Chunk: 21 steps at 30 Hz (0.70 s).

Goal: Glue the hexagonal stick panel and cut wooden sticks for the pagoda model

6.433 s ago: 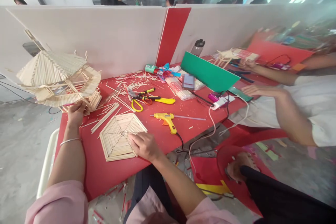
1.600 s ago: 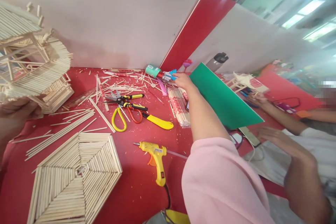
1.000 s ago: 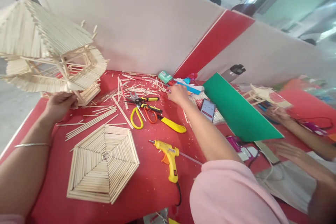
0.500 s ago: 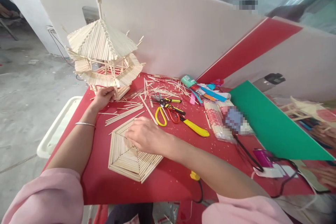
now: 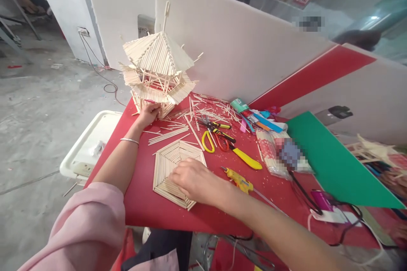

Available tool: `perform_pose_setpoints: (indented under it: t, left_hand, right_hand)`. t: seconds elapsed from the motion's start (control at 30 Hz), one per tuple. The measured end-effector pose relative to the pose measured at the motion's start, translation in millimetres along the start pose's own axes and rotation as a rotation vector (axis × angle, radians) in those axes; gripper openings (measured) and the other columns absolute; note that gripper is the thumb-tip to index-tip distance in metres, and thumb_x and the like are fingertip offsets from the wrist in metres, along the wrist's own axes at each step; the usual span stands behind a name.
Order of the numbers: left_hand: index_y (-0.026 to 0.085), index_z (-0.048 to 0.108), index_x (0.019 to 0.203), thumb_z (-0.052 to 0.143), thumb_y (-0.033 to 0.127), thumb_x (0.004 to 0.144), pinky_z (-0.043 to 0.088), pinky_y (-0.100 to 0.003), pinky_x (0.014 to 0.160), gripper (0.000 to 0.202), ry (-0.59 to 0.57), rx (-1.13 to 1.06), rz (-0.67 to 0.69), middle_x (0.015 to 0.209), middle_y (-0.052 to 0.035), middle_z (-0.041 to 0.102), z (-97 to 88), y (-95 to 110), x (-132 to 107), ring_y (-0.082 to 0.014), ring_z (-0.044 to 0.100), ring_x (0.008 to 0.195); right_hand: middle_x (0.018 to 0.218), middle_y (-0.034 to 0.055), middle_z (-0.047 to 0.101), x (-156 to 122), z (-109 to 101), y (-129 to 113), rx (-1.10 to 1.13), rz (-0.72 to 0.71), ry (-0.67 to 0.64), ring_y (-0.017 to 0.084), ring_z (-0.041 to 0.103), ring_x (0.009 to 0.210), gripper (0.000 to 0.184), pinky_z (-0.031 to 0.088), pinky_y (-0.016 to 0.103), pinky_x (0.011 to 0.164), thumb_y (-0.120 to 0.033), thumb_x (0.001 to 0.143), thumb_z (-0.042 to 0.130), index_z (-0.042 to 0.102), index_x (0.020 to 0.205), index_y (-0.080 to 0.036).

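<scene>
A pagoda model built of thin wooden sticks stands at the far left corner of the red table, with tiered roofs and a tall spire. My left hand is closed at its lower front edge, fingertips on the base sticks and partly hidden. Nearer to me lies a flat hexagonal stick panel, its sticks laid in rings. Over the right part of this panel is my right hand, fingers curled down; whatever they pinch is hidden beneath the hand. Loose sticks lie between the pagoda and the panel.
Yellow-handled pliers and a yellow glue gun lie right of the panel. Bagged sticks, a green board and cables are further right. A pale partition borders the back; a white stool stands left.
The view has shifted, so the table things appear further right. My right hand has moved over the panel toward its near side, and the glue gun shows fully. My left hand stays at the pagoda's base.
</scene>
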<state>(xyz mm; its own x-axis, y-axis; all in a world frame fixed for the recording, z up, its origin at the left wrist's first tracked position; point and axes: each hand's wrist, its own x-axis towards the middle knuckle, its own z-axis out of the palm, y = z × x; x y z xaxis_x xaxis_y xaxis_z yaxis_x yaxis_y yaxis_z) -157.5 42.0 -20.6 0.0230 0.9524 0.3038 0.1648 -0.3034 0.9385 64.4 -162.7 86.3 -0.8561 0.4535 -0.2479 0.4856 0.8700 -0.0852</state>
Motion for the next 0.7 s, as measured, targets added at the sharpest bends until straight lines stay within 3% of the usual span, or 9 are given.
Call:
perform_pose_setpoints:
  t: [0.1, 0.2, 0.33, 0.47, 0.57, 0.7]
  left_hand:
    - [0.014, 0.066, 0.069, 0.069, 0.024, 0.075, 0.041, -0.024, 0.053, 0.011, -0.009, -0.045, -0.043, 0.052, 0.0019, 0.052, 0.4, 4.0, -0.2, -0.0106, 0.047, 0.051]
    - [0.016, 0.063, 0.063, 0.072, 0.022, 0.072, 0.041, -0.025, 0.053, 0.014, -0.001, -0.095, -0.057, 0.052, 0.0012, 0.052, 1.0, 8.2, -1.0, -0.011, 0.047, 0.05]
    - [0.017, 0.064, 0.063, 0.071, 0.025, 0.071, 0.039, -0.024, 0.049, 0.013, -0.016, -0.087, -0.035, 0.05, 0.0016, 0.051, 0.6, 9.7, -1.6, -0.0114, 0.046, 0.048]
    - [0.017, 0.064, 0.065, 0.069, 0.025, 0.072, 0.037, -0.024, 0.047, 0.012, -0.021, -0.05, -0.006, 0.049, 0.002, 0.051, -0.8, 6.8, -1.1, -0.0111, 0.046, 0.048]
    - [0.017, 0.061, 0.063, 0.066, 0.023, 0.074, 0.036, -0.024, 0.047, 0.014, -0.022, -0.015, -0.033, 0.049, 0.0017, 0.051, -1.5, 7.0, -1.0, -0.0108, 0.046, 0.046]
    - [0.017, 0.061, 0.064, 0.066, 0.021, 0.073, 0.036, -0.024, 0.048, 0.011, -0.003, -0.01, -0.084, 0.05, 0.0021, 0.051, -1.4, 15.3, -2.3, -0.0101, 0.045, 0.043]
  right_hand:
    - [0.084, 0.0035, 0.074, 0.8, 2.6, -6.4, 0.022, 0.027, 0.056, 0.019, 0.066, 0.081, 0.009, 0.041, 0.032, 0.076, -0.018, 0.09, 0.061, 0.07, 0.089, -0.019]
    - [0.086, 0.0039, 0.075, 7.4, 3.2, -14.3, 0.071, 0.081, 0.211, 0.018, 0.066, 0.083, 0.011, 0.044, 0.032, 0.078, -0.019, 0.092, 0.059, 0.071, 0.091, -0.02]
    - [0.109, 0.0085, 0.075, 20.4, 22.8, -39.8, 0.169, 0.26, 0.584, 0.019, 0.066, 0.101, 0.023, 0.05, 0.035, 0.091, -0.019, 0.096, 0.053, 0.071, 0.11, -0.02]
    - [0.125, 0.0123, 0.069, 22.5, 70.7, -80.2, 0.127, 0.483, 0.989, 0.024, 0.064, 0.114, 0.033, 0.052, 0.042, 0.098, -0.015, 0.096, 0.051, 0.065, 0.125, -0.02]
    - [0.124, 0.0118, 0.07, 15.5, 99.1, -102.2, 0.134, 0.434, 1.042, 0.024, 0.064, 0.114, 0.042, 0.054, 0.043, 0.096, -0.01, 0.092, 0.051, 0.061, 0.132, -0.019]
    - [0.114, 0.0092, 0.073, 10.7, 107.3, -106.1, 0.212, 0.47, 1.009, 0.022, 0.065, 0.106, 0.037, 0.054, 0.041, 0.092, -0.011, 0.094, 0.049, 0.064, 0.126, -0.02]
